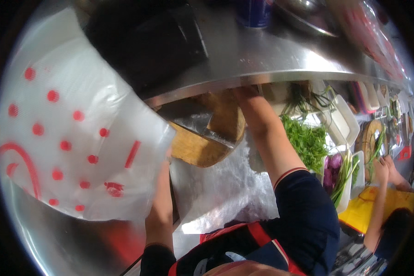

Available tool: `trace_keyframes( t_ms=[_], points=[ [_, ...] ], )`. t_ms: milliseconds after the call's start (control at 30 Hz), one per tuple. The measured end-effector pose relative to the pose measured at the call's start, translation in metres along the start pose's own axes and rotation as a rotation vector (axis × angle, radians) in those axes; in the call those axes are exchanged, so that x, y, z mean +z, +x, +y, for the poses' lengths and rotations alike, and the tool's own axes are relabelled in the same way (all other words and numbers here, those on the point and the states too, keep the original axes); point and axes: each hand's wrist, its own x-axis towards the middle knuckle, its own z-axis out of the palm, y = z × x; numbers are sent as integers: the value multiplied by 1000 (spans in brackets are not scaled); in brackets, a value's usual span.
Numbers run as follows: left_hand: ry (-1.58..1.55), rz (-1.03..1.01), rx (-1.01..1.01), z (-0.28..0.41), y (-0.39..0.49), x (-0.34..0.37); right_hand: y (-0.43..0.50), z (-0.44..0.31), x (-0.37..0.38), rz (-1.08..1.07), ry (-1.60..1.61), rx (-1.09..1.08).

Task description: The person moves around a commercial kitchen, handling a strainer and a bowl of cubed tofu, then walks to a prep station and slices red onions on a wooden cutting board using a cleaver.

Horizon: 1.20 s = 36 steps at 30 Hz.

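Note:
Both my hands are out of view. My left forearm reaches up behind a translucent plastic bag (100, 145) printed with red dots, which covers that hand. My right forearm passes beneath the edge of a stainless steel shelf (279, 55), which hides the other hand. Below the shelf, between my arms, lies a thick round wooden chopping board (196, 150). A broad metal blade (193, 115), apparently a cleaver's, rests across the board; its handle cannot be made out. The board stands on a shiny metal worktop (224, 186).
Right of my arm are leafy green herbs (303, 141), purple onions (332, 169) and a white plastic tray (345, 120). Farther right, a co-worker's hands (383, 167) hold green stalks at another round board (367, 138). A blue can (254, 13) stands on the shelf.

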Motion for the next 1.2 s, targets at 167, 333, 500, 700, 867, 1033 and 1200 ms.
trace_keyframes(
  t_ms=[167, 333, 500, 700, 867, 1033, 1200],
  points=[
    [-223, -88, -63, -26, -34, -8, -28, -23, 6, 28, 71, -120],
    [-117, -14, -81, -40, -106, -25, -80, -56, -26, -464, -155, 315],
    [-146, -8, -88, -38, -198, -42, -145, -51, -51, -416, -288, 225],
    [-163, 41, -116, -68, -313, -52, -207, -112, -83, -574, -299, 268],
    [-152, -266, -404, -61, -405, -66, -231, -128, -89, -542, -130, 163],
    [-672, -303, -294, -136, -435, -87, -270, -171, -151, -246, 174, 231],
    [-926, -79, -246, -129, -342, -108, -393, -184, -264, 146, 61, 500]
  ],
)
